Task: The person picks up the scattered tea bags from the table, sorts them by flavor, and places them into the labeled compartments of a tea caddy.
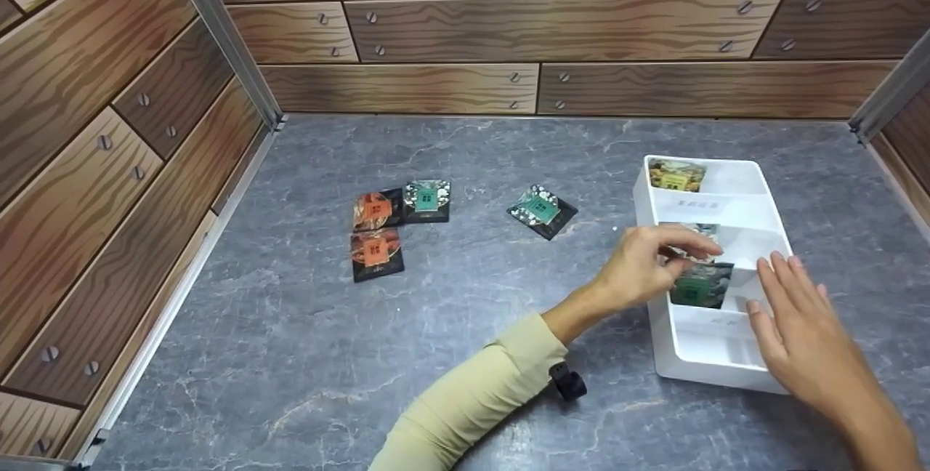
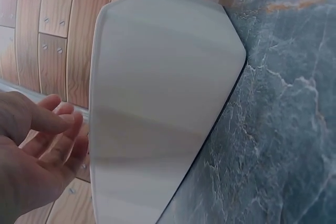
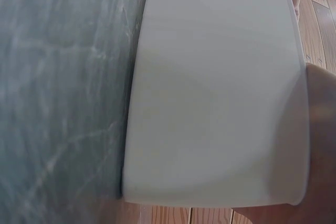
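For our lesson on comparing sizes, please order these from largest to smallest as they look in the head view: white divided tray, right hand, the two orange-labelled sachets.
1. White divided tray
2. Right hand
3. Far orange-labelled sachet and near orange-labelled sachet: too alike to rank.

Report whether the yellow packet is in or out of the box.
In: the yellow packet sits in the farthest compartment of the box.

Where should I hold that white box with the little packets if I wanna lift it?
Probably grip the white box by its two long side walls, coming from left and right. It's long and open-topped, with raised walls to hold; gripping both should help keep it level for the packets inside.
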Demonstrator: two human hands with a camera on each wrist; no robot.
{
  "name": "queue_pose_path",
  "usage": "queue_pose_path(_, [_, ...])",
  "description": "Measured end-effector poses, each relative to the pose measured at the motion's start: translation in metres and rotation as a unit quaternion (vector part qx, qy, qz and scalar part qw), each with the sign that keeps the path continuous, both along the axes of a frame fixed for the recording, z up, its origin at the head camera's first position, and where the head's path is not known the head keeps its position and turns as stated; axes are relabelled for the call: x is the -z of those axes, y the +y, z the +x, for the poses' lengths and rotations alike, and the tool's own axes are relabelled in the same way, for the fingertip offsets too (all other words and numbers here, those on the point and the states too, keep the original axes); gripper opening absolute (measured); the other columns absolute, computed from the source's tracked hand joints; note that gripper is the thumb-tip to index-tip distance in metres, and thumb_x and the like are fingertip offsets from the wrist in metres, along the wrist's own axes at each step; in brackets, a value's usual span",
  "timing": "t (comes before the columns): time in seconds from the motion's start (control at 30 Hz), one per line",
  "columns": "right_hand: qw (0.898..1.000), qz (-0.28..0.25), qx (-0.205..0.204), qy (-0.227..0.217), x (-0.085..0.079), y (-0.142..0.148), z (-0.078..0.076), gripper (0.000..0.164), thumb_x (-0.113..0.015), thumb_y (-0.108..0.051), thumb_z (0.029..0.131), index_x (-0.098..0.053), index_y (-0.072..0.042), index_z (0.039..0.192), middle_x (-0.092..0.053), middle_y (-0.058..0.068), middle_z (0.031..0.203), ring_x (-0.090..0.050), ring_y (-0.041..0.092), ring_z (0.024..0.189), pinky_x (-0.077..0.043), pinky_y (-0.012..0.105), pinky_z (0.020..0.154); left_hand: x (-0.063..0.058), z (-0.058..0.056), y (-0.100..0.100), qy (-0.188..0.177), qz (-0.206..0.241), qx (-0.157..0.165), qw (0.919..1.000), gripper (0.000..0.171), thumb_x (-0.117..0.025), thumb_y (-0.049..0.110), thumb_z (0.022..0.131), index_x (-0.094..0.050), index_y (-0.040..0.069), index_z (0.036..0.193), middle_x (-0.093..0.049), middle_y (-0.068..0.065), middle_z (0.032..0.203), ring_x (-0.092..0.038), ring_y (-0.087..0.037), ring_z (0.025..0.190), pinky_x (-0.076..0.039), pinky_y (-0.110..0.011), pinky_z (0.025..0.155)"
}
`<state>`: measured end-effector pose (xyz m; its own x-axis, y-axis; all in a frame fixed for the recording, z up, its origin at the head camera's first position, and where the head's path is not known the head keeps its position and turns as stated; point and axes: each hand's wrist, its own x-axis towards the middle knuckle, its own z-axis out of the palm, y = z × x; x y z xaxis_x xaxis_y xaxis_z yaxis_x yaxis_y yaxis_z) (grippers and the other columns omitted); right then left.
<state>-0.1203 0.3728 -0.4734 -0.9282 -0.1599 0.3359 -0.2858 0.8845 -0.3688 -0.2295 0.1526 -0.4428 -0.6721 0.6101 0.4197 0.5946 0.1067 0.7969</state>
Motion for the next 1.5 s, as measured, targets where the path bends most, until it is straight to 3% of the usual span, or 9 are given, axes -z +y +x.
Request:
queue_pose_path(0.17, [1.0, -0.001, 0.0, -0.005, 0.001, 0.0, 0.001, 0.056, -0.042, -0.018, 0.108, -0.03, 0.01, 0.155, -0.023, 0.031, 0.162, -0.008, 0.04, 0.155, 0.004, 0.054, 0.125, -0.001, -0.001, -0.004, -0.013, -0.01, -0.017, 0.9997, 0.037, -0.067, -0.014, 0.089, -0.075, 0.007, 0.118, -0.074, 0.0, 0.119, -0.064, 0.005, 0.099, -0.05, -0.007, 0.083])
queue_pose_path(0.3, [1.0, 0.0, 0.001, -0.007, 0.001, 0.0, 0.002, 0.056, -0.042, -0.018, 0.108, -0.03, 0.01, 0.155, -0.022, 0.031, 0.163, -0.007, 0.039, 0.156, 0.004, 0.053, 0.125, -0.002, -0.009, -0.013, -0.013, -0.009, -0.041, 0.999, 0.034, -0.068, -0.009, 0.091, -0.073, 0.008, 0.12, -0.072, 0.0, 0.12, -0.064, -0.003, 0.104, -0.05, -0.008, 0.084])
queue_pose_path(0.6, [1.0, 0.001, 0.001, -0.01, -0.002, 0.001, 0.001, 0.056, -0.041, -0.019, 0.109, -0.028, 0.009, 0.156, -0.02, 0.031, 0.163, -0.005, 0.039, 0.156, 0.005, 0.052, 0.125, -0.004, -0.048, -0.051, 0.019, 0.04, -0.142, 0.9889, 0.033, -0.069, -0.011, 0.087, -0.075, 0.005, 0.115, -0.07, -0.007, 0.118, -0.064, -0.014, 0.104, -0.054, -0.018, 0.085])
queue_pose_path(0.67, [1.0, 0.0, 0.001, -0.007, -0.002, 0.001, 0.001, 0.056, -0.041, -0.019, 0.109, -0.029, 0.009, 0.155, -0.021, 0.031, 0.163, -0.007, 0.04, 0.155, 0.005, 0.053, 0.125, -0.002, -0.056, -0.061, 0.02, 0.036, -0.169, 0.9847, 0.032, -0.071, -0.009, 0.087, -0.075, 0.006, 0.115, -0.07, -0.007, 0.12, -0.063, -0.014, 0.106, -0.053, -0.018, 0.085])
queue_pose_path(0.77, [1.0, -0.004, -0.002, -0.005, -0.002, 0.001, 0.001, 0.056, -0.042, -0.018, 0.108, -0.03, 0.01, 0.155, -0.023, 0.032, 0.162, -0.008, 0.04, 0.155, 0.004, 0.054, 0.125, 0.002, -0.067, -0.075, 0.021, 0.023, -0.201, 0.9791, 0.03, -0.073, -0.006, 0.088, -0.075, 0.007, 0.115, -0.067, -0.009, 0.125, -0.062, -0.017, 0.115, -0.049, -0.02, 0.095])
queue_pose_path(0.9, [1.0, -0.006, -0.002, -0.008, -0.002, 0.0, 0.002, 0.056, -0.042, -0.018, 0.109, -0.03, 0.01, 0.155, -0.022, 0.032, 0.162, -0.008, 0.041, 0.155, 0.004, 0.053, 0.125, 0.01, -0.08, -0.092, 0.026, -0.003, -0.241, 0.9703, 0.029, -0.073, -0.001, 0.088, -0.075, 0.007, 0.116, -0.065, -0.011, 0.128, -0.06, -0.022, 0.124, -0.042, -0.022, 0.107])
queue_pose_path(0.97, [1.0, -0.005, -0.002, -0.009, -0.002, 0.0, 0.002, 0.056, -0.041, -0.018, 0.109, -0.029, 0.01, 0.155, -0.022, 0.032, 0.162, -0.007, 0.041, 0.155, 0.005, 0.053, 0.125, 0.013, -0.085, -0.099, 0.019, -0.017, -0.26, 0.9652, 0.028, -0.074, 0.001, 0.089, -0.075, 0.008, 0.116, -0.065, -0.011, 0.129, -0.06, -0.024, 0.124, -0.043, -0.026, 0.107])
queue_pose_path(1.17, [1.0, -0.001, 0.002, -0.004, -0.002, 0.0, 0.001, 0.055, -0.041, -0.018, 0.109, -0.03, 0.01, 0.155, -0.022, 0.032, 0.162, -0.008, 0.041, 0.155, 0.004, 0.054, 0.125, 0.023, -0.097, -0.112, -0.036, -0.088, -0.305, 0.9475, 0.03, -0.075, 0.009, 0.092, -0.073, 0.012, 0.122, -0.062, -0.011, 0.135, -0.055, -0.031, 0.127, -0.044, -0.04, 0.109])
queue_pose_path(1.5, [1.0, -0.002, 0.003, -0.007, -0.001, -0.001, 0.001, 0.055, -0.041, -0.019, 0.109, -0.03, 0.009, 0.155, -0.022, 0.031, 0.163, -0.008, 0.04, 0.155, 0.004, 0.052, 0.125, 0.034, -0.103, -0.121, -0.106, -0.222, -0.326, 0.913, 0.051, -0.084, 0.025, 0.086, -0.067, 0.024, 0.134, -0.06, -0.009, 0.136, -0.052, -0.029, 0.127, -0.044, -0.047, 0.102])
